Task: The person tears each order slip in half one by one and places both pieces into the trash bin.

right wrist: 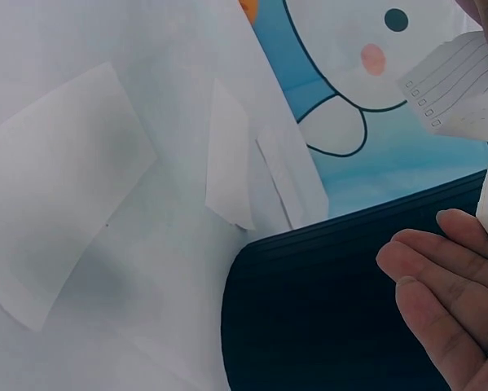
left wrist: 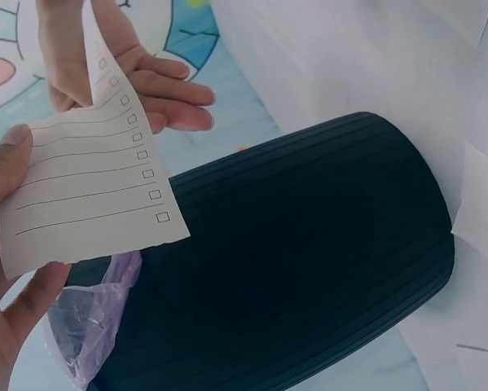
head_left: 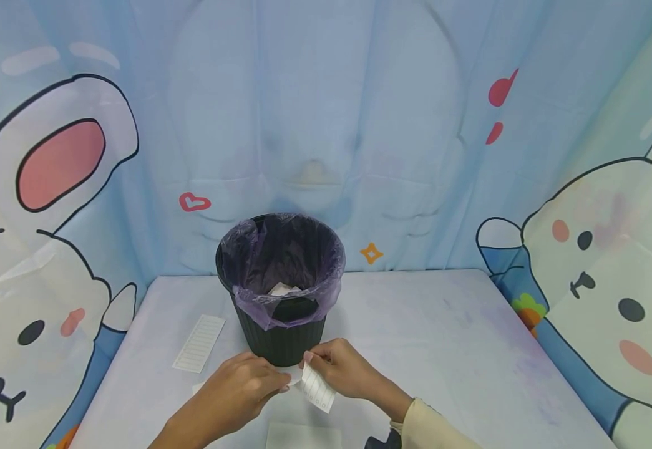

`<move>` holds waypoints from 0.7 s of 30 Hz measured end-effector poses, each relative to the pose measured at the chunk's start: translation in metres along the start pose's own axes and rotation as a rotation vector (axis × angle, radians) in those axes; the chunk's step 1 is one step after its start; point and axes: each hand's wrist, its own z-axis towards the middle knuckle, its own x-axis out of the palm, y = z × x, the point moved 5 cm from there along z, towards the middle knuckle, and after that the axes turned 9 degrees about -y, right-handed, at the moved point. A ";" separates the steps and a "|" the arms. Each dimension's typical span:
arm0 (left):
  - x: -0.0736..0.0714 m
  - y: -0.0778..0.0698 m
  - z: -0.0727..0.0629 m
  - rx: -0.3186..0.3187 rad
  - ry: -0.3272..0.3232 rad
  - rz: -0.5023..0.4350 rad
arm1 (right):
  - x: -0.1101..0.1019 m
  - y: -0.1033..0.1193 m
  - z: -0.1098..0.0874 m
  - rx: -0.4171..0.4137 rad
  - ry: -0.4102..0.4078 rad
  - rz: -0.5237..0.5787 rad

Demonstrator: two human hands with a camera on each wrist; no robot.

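Note:
Both hands hold a lined checklist sheet (head_left: 319, 390) in front of the black bin (head_left: 283, 337). My left hand (head_left: 244, 383) pinches its left part with thumb and fingers; in the left wrist view that part of the paper (left wrist: 97, 187) shows ruled lines, small boxes and a ragged edge. On the other side, my right hand (head_left: 342, 368) pinches the paper between thumb and forefinger, its other fingers (right wrist: 439, 301) held out loosely in the right wrist view. A translucent purple liner (head_left: 326, 299) covers the bin's rim, and white crumpled paper (head_left: 283, 289) lies inside.
A lined paper strip (head_left: 199, 343) lies left of the bin on the white-covered table (head_left: 415, 337). Near the front edge is a blank-looking sheet (head_left: 303, 436). Behind the table hangs a blue curtain (head_left: 314, 112) with cartoon prints.

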 end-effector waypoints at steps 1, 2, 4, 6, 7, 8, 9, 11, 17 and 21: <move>0.000 0.000 0.000 0.000 -0.001 0.001 | 0.000 0.000 0.000 -0.001 0.000 -0.001; 0.000 0.000 0.000 0.000 -0.001 0.002 | 0.000 0.000 0.000 -0.003 0.000 -0.001; -0.001 0.000 0.000 0.000 0.000 0.000 | 0.000 0.000 0.000 -0.003 0.000 0.000; -0.001 0.000 0.000 -0.001 0.004 -0.001 | 0.000 0.000 0.000 -0.002 0.003 0.004; -0.001 0.000 0.000 -0.003 0.005 -0.002 | 0.000 0.000 0.000 0.000 0.003 0.005; -0.001 0.000 0.000 -0.004 0.006 -0.003 | 0.000 -0.001 0.000 0.000 0.003 0.003; -0.001 0.000 0.001 -0.004 0.007 -0.004 | 0.000 -0.001 0.000 -0.001 0.003 0.004; -0.001 0.000 0.001 -0.004 0.006 -0.003 | 0.000 -0.001 0.001 -0.003 0.002 -0.001; -0.001 0.000 0.001 0.001 -0.001 -0.008 | -0.001 -0.002 0.001 -0.007 -0.002 -0.005; -0.001 0.000 0.000 0.005 -0.005 -0.011 | -0.001 -0.002 0.001 -0.008 -0.005 -0.009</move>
